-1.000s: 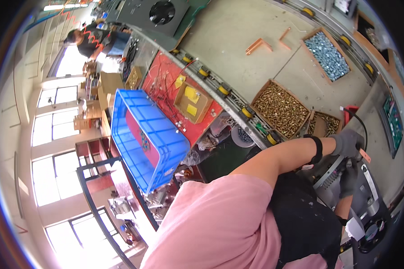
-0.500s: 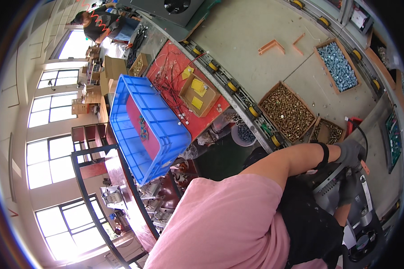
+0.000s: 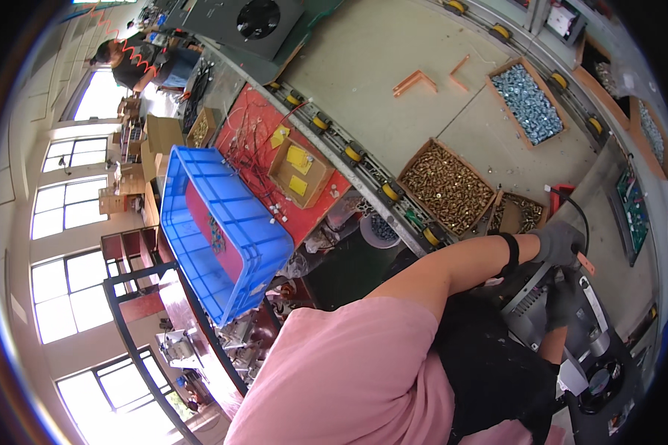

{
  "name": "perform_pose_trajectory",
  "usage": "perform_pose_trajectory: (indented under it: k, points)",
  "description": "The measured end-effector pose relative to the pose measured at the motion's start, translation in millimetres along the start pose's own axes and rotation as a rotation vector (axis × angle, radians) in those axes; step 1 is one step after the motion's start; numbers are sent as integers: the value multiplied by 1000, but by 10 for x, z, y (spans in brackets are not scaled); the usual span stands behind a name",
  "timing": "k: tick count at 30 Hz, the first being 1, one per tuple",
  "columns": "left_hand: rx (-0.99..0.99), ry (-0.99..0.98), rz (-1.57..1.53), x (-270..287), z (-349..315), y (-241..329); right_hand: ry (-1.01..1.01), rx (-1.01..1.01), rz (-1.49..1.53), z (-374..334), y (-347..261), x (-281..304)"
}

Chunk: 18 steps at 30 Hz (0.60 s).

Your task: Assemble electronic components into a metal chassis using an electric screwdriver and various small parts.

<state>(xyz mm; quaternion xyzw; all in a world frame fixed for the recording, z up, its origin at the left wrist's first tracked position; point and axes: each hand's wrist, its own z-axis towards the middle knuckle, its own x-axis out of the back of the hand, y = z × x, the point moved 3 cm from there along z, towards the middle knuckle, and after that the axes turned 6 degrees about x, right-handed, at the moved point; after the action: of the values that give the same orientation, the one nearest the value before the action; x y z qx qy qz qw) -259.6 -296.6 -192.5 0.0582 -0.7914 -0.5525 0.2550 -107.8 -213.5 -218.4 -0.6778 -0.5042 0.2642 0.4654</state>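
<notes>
A grey metal unit [image 3: 571, 326] is seen at the right edge of the view, lying on the table [image 3: 393, 44] near the person's body. Both gloved hands are laid on it. The left hand [image 3: 558, 243] is curled over the far upper edge of the unit, with the forearm stretched across from the pink-sleeved shoulder and a black band [image 3: 510, 254] worn at the wrist. The right hand [image 3: 564, 298] is set just below it, on the top face of the unit, with its fingers [image 3: 555, 315] bent down against the metal. Whether a tool or part is clenched in either hand cannot be told, since the fingers are small and partly hidden. A round fan [image 3: 595, 383] is seen in the near end of the unit, below both hands.

Just beside the left hand, to the far side, a small red tool [image 3: 561, 191] with a black cable is lying. Two cardboard boxes of brass screws [image 3: 447, 185] are set left of it, and a box of silver screws [image 3: 528, 102] further off. A blue crate [image 3: 219, 230] is placed well to the left, next to a red mat [image 3: 254, 133] with wires and yellow tags. Another person [image 3: 137, 59] is seated at the far left.
</notes>
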Motion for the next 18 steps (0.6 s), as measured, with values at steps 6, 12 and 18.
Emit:
perform_pose_trajectory:
  k: [6, 12, 18]
  points:
    - [7, -23, -35, 65, -78, 67, 29, -65, 293, -9, -12, -101]
    - [37, -42, -27, 79, -76, 57, 117, -75, 208, 58, 149, -67]
    - [65, -48, -26, 132, -88, 113, 128, -172, 210, 169, 511, 45]
